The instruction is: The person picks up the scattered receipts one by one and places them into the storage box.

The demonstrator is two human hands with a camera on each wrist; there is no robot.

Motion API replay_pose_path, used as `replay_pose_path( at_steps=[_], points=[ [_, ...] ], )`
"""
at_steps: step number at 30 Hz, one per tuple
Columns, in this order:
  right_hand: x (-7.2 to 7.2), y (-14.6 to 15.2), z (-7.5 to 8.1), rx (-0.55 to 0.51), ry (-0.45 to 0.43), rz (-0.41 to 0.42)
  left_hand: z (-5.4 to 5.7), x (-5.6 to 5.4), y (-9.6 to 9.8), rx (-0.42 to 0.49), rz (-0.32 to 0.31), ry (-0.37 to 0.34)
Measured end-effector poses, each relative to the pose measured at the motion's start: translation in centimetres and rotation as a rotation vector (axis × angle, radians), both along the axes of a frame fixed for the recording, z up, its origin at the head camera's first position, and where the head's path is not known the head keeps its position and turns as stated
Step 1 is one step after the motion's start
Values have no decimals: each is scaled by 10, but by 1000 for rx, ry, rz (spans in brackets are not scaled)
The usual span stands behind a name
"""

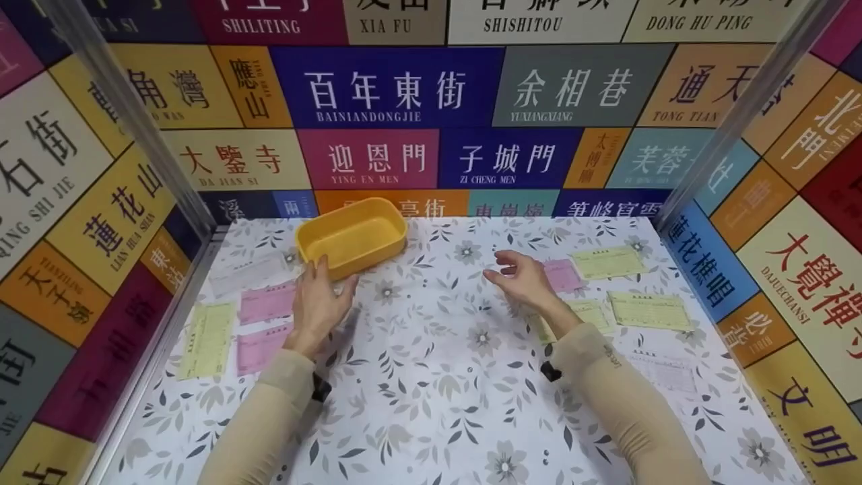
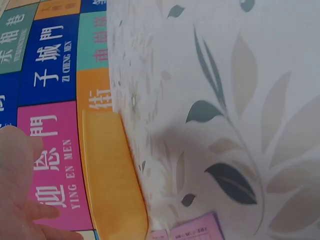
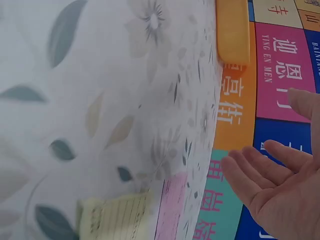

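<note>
A yellow plastic bin (image 1: pixel 353 236), oblong with rounded corners, stands at the back left of the table; its inside shows no contents. My left hand (image 1: pixel 320 303) is at its near side, fingers extended, fingertips overlapping the rim in the head view. From the left wrist, the same hand (image 2: pixel 22 185) appears beside the bin's wall (image 2: pixel 115 180), with nothing in its fingers. My right hand (image 1: pixel 522 276) hovers over the table, fingers loosely bent and thumb apart. In the right wrist view that palm (image 3: pixel 280 200) is bare. Close to it lies a pink paper slip (image 1: pixel 564 275).
Left of my left hand lie two pink slips (image 1: pixel 267 303), a yellow slip (image 1: pixel 207 340) and a white slip (image 1: pixel 246 273). On the right are several yellow slips (image 1: pixel 650 308) and a white one (image 1: pixel 663 370). Sign-printed panels (image 1: pixel 387 87) wall in the flower-patterned tabletop (image 1: pixel 431 404).
</note>
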State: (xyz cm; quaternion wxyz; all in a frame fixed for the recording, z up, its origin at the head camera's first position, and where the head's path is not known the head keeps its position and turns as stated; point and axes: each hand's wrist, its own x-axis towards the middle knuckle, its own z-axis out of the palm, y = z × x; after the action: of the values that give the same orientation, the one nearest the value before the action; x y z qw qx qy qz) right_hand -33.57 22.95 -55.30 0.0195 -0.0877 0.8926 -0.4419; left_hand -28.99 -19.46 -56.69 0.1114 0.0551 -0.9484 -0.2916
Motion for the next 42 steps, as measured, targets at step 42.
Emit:
replay_pose_path(
  at_steps=[42],
  points=[
    [-103, -135, 15, -396, -331, -165, 19, -60, -67, 360, 216, -165]
  ],
)
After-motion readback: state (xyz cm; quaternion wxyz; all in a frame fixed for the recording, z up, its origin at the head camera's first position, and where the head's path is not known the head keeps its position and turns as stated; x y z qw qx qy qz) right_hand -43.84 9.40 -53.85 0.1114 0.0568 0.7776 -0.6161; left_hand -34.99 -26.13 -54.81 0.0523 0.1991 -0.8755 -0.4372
